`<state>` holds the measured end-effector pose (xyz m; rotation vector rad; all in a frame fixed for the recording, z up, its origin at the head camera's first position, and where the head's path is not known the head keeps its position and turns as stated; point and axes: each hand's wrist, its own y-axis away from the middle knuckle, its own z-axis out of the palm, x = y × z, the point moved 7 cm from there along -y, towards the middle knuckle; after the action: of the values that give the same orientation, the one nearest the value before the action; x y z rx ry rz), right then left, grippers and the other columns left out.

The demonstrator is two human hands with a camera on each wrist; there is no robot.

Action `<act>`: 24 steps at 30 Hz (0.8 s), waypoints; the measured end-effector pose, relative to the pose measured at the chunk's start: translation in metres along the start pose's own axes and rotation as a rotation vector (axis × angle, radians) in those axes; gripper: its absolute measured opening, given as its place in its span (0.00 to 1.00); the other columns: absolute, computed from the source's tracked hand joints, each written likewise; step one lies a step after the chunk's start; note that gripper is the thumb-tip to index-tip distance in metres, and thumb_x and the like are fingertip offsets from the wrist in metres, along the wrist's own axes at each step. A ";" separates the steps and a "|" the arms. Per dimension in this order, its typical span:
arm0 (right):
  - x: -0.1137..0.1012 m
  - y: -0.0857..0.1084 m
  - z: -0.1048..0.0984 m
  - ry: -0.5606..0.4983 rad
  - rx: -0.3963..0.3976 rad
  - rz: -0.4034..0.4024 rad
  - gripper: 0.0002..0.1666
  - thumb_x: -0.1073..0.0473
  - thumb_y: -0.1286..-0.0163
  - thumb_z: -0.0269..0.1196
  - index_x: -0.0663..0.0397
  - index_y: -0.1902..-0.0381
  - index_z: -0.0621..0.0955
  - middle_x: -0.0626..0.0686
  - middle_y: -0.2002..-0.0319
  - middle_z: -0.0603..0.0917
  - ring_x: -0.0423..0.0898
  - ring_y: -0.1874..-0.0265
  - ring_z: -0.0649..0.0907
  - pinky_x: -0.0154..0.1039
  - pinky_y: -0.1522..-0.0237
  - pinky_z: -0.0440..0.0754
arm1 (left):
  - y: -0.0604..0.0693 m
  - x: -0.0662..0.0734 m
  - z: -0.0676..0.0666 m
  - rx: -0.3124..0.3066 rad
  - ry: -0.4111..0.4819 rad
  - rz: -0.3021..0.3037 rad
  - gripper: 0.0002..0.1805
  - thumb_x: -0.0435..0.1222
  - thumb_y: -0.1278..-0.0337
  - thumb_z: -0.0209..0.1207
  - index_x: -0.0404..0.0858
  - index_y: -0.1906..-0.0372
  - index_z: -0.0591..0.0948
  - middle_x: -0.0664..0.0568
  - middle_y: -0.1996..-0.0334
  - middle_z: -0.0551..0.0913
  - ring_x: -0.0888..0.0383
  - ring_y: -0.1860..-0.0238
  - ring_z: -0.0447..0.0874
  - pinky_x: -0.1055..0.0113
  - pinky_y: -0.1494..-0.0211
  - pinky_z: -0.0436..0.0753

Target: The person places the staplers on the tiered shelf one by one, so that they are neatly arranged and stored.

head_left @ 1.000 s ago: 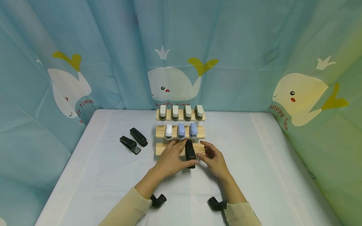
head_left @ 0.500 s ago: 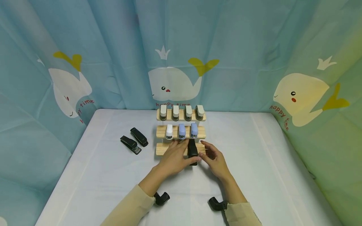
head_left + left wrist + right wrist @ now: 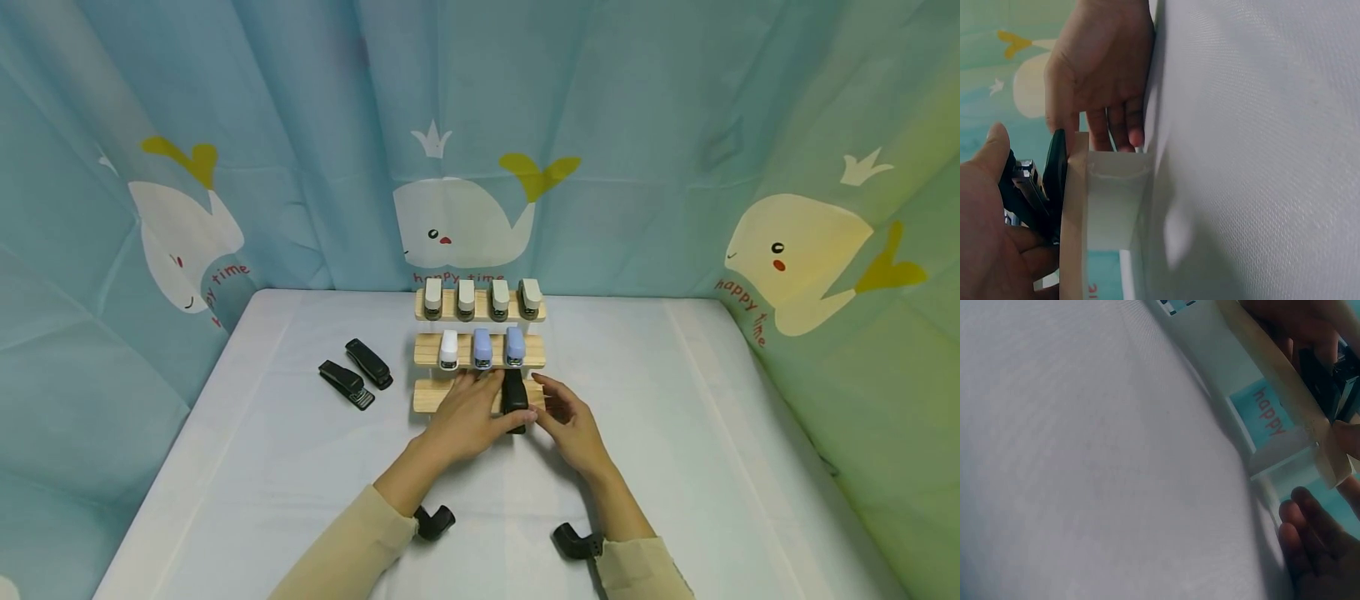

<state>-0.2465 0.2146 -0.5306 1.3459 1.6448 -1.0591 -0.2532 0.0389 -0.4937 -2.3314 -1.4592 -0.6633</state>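
Observation:
A black stapler (image 3: 514,390) rests on the lowest wooden tier of a three-tier display rack (image 3: 426,397), its front end jutting past the board. My left hand (image 3: 461,423) holds it, thumb at the front end and fingers along its left side. In the left wrist view the stapler (image 3: 1034,187) has its jaws apart, and its base lies against the board. My right hand (image 3: 576,429) grips the right end of that board. Its thumb is on top beside the stapler, and several fingers (image 3: 1125,122) reach beside and below the board.
Several grey-white staplers (image 3: 466,298) stand on the top tier. The middle tier bears one white stapler (image 3: 448,348) and two blue ones (image 3: 482,347). Two more black staplers (image 3: 368,363) lie on the white table (image 3: 270,483), left of the rack. A whale-print curtain (image 3: 637,167) hangs behind.
My left hand has slid the black stapler to the right and a little farther back on the lowest tier. The right hand has stayed nearly still at the board's end.

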 end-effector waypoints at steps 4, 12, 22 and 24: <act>0.001 0.000 0.000 -0.001 -0.001 0.006 0.31 0.66 0.28 0.66 0.59 0.28 0.74 0.68 0.39 0.79 0.49 0.50 0.82 0.35 0.49 0.81 | 0.000 0.000 0.000 0.014 0.003 -0.005 0.57 0.78 0.41 0.45 0.41 0.19 0.62 0.50 0.22 0.68 0.43 0.22 0.63 0.48 0.19 0.62; 0.010 0.000 -0.001 -0.037 0.010 -0.016 0.31 0.63 0.28 0.67 0.49 0.28 0.76 0.64 0.41 0.82 0.46 0.50 0.82 0.34 0.49 0.80 | 0.002 0.002 -0.002 0.047 0.007 0.000 0.56 0.77 0.41 0.47 0.41 0.20 0.64 0.50 0.23 0.70 0.42 0.24 0.65 0.48 0.21 0.65; 0.012 -0.001 0.000 -0.038 0.012 -0.016 0.31 0.62 0.28 0.67 0.50 0.28 0.76 0.63 0.44 0.83 0.45 0.52 0.82 0.33 0.49 0.80 | 0.008 -0.002 -0.004 0.047 -0.002 0.010 0.53 0.74 0.38 0.51 0.45 0.18 0.61 0.52 0.21 0.67 0.41 0.18 0.56 0.48 0.16 0.54; 0.011 0.000 0.000 -0.036 0.011 -0.019 0.31 0.62 0.28 0.68 0.50 0.28 0.76 0.63 0.45 0.83 0.46 0.52 0.82 0.33 0.50 0.80 | 0.010 -0.003 -0.005 0.041 0.001 0.010 0.53 0.74 0.38 0.51 0.44 0.19 0.62 0.52 0.21 0.67 0.41 0.18 0.56 0.48 0.15 0.51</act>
<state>-0.2487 0.2190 -0.5410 1.3138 1.6301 -1.0989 -0.2460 0.0297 -0.4914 -2.3056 -1.4464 -0.6261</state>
